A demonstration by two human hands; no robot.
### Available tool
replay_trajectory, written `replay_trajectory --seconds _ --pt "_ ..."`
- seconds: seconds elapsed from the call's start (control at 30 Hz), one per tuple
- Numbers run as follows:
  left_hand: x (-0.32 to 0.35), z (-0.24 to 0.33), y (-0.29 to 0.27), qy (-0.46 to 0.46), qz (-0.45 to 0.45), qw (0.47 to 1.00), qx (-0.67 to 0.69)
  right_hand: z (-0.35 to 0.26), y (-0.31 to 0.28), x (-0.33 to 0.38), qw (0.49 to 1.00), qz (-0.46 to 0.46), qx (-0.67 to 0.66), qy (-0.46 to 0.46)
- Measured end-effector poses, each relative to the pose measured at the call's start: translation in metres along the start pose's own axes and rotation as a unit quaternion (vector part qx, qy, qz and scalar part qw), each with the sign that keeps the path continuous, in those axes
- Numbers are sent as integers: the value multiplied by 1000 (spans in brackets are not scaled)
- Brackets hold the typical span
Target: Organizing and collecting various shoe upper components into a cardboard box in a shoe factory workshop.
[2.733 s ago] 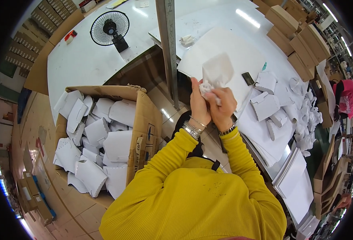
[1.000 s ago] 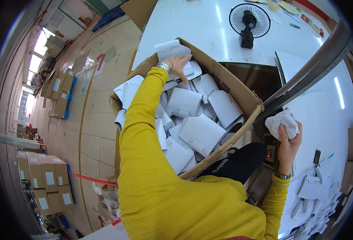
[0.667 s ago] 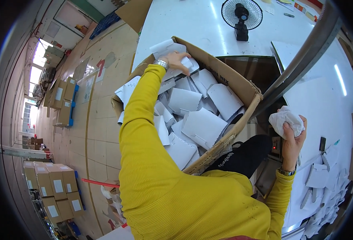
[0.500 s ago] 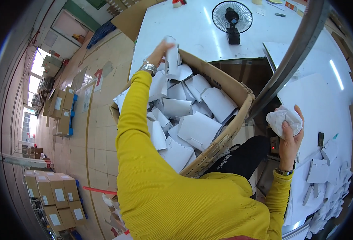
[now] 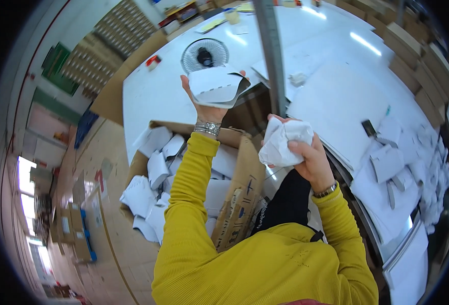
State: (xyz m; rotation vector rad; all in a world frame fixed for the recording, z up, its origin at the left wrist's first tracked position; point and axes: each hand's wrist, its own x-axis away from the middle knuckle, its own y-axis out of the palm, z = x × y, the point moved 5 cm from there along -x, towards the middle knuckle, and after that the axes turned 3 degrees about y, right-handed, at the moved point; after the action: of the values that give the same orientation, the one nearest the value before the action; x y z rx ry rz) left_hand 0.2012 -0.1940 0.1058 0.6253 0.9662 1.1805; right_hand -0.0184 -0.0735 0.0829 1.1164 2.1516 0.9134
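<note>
My left hand (image 5: 209, 113) is raised beyond the carton, its fingers closed around a small white folded cardboard box (image 5: 214, 87). The box is curved, with a row of slits along its face and a gap at its right end. To the right, my right hand (image 5: 313, 158) grips a crumpled white paper bundle (image 5: 284, 143), thumb on top; what is inside the paper, if anything, cannot be seen. Below my left forearm stands a large brown carton (image 5: 237, 203) holding several similar white folded boxes (image 5: 158, 168). The two hands are apart.
A black fan (image 5: 204, 55) stands on the white table (image 5: 148, 96), with a red tape roll (image 5: 153, 62) to its left. A metal post (image 5: 271, 56) rises beyond my right hand. White cardboard pieces (image 5: 387, 162) are heaped at right. Stacked cartons (image 5: 72, 226) stand on the floor at left.
My left hand has come up out of the carton and to the right with a white box. My right hand has moved left with the bundle. The whole view has turned to the right.
</note>
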Motion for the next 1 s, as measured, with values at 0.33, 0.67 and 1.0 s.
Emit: replay_trajectory --seconds 0.33,0.67,1.0 --pt "13 -137 55 -174 147 967 -114 -88 -41 37 878 48 449 -159" --pt "43 -216 50 -306 200 925 -109 -104 -57 77 873 38 454 -174" --pt "81 -248 42 -324 223 919 -19 -91 -68 113 762 162 612 -136"
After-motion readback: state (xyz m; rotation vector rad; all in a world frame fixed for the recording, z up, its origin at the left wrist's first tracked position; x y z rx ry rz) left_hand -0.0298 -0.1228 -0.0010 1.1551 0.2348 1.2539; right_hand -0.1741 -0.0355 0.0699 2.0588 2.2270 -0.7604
